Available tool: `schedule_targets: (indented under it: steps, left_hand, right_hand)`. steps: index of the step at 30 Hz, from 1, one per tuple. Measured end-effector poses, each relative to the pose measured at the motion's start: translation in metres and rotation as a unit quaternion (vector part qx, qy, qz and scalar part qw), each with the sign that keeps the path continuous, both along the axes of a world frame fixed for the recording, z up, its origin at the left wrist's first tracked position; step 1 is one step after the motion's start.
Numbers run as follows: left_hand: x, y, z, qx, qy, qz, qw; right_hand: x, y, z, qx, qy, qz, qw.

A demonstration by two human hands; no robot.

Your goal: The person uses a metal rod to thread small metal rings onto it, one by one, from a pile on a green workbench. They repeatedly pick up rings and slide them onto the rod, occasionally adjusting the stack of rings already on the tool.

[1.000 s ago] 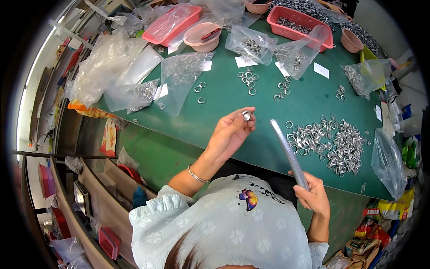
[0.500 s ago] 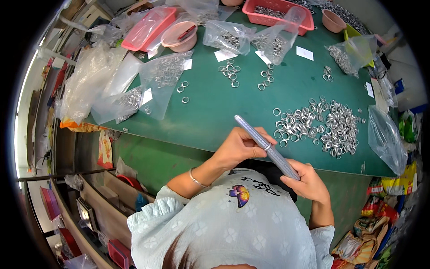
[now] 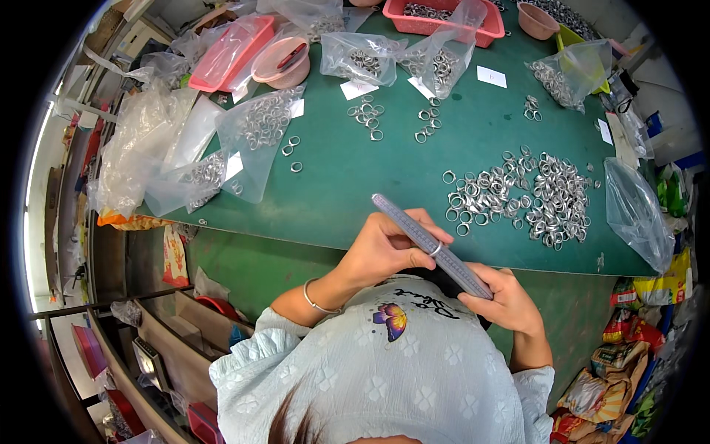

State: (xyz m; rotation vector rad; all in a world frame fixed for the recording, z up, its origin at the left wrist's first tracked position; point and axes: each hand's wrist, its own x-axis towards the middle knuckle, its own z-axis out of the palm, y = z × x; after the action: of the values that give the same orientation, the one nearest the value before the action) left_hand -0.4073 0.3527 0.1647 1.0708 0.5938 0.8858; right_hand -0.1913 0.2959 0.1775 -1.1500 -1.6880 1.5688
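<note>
A grey ring mandrel (image 3: 460, 271), a tapered stick with fine markings, slants in front of my body, its narrow end up and to the left. My right hand (image 3: 509, 300) is closed round its thick lower end. Partway along the stick sits a silver ring (image 3: 437, 249), encircling it. The fingers of my left hand (image 3: 384, 248) pinch at this ring from the left, thumb below and fingertips above. To the right on the green table (image 3: 333, 200) lies a large heap of similar silver rings (image 3: 558, 200), beyond my hands.
Small ring groups lie beside white paper cards (image 3: 491, 76) and clear bags of rings (image 3: 362, 63). Pink trays (image 3: 444, 26) and a round pink basket (image 3: 285, 68) stand at the back. A clear bag (image 3: 637, 214) lies at the right edge. Open drawers (image 3: 181, 333) are at lower left.
The whole view has shifted slightly, so the table's things appear farther left. The mandrel lies a little flatter, its narrow end farther left. Both hands keep their hold.
</note>
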Motion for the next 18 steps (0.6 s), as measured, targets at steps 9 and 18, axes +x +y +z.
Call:
schedule_targets:
  steps: [9, 18]
  left_hand:
    - [0.004, -0.001, -0.009, -0.008, -0.031, 0.039, 0.999]
    - [-0.033, 0.040, -0.038, 0.016, -0.225, 0.236, 0.945]
  right_hand:
    - [-0.007, 0.002, -0.001, -0.019, -0.013, -0.047, 0.999]
    - [0.013, -0.005, -0.016, -0.097, -0.043, -0.016, 0.994]
